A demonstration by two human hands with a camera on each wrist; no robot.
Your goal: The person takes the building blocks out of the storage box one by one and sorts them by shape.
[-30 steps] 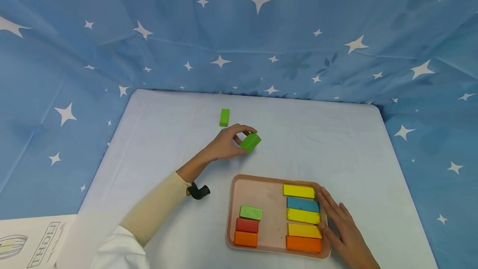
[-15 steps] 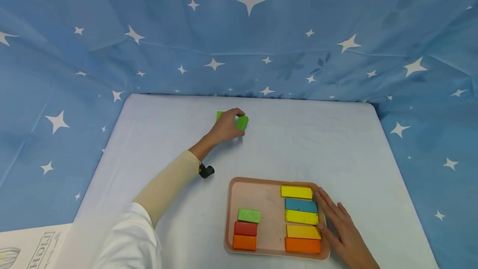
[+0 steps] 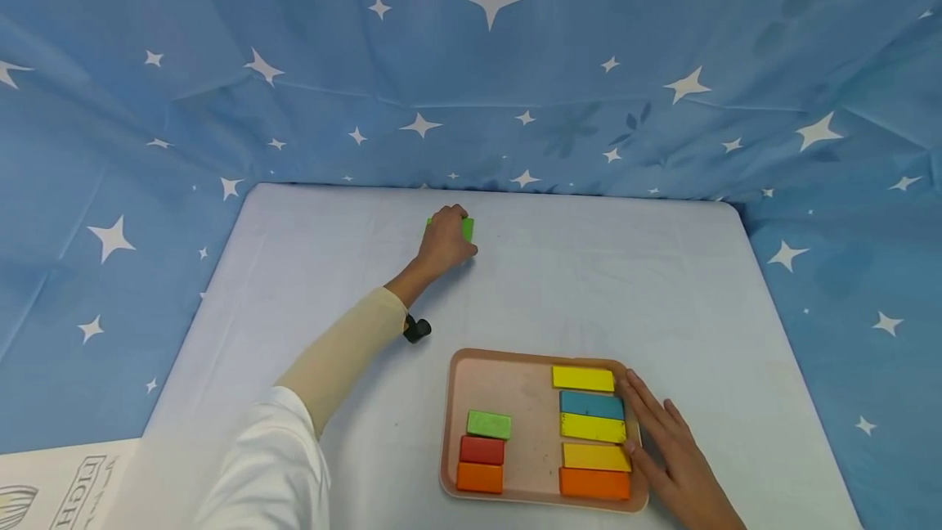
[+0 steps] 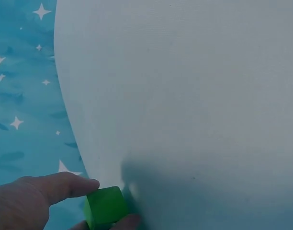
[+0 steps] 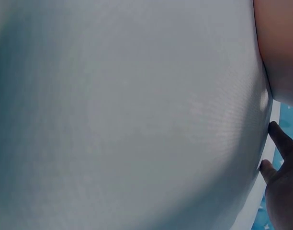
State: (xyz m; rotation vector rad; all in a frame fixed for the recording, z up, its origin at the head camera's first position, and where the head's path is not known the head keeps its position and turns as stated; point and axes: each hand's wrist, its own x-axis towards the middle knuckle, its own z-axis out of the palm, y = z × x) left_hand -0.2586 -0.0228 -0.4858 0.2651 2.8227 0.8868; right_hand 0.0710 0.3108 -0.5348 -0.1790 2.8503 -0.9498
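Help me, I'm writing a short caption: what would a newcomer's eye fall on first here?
Probably the blue cloth with white stars, filling the head view behind the white table. Next, low in that view, the pink tray with bright blocks in two columns, the right hand at its right rim. Near the table's far edge, the left hand holds a green block.

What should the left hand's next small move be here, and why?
Probably settle the green block on the table, then loosen the left hand. The hand grips the block near the table's far edge, and a green edge peeks out past the hand's other side, so this looks like the placing spot. Whether the block already touches down, I can't tell.
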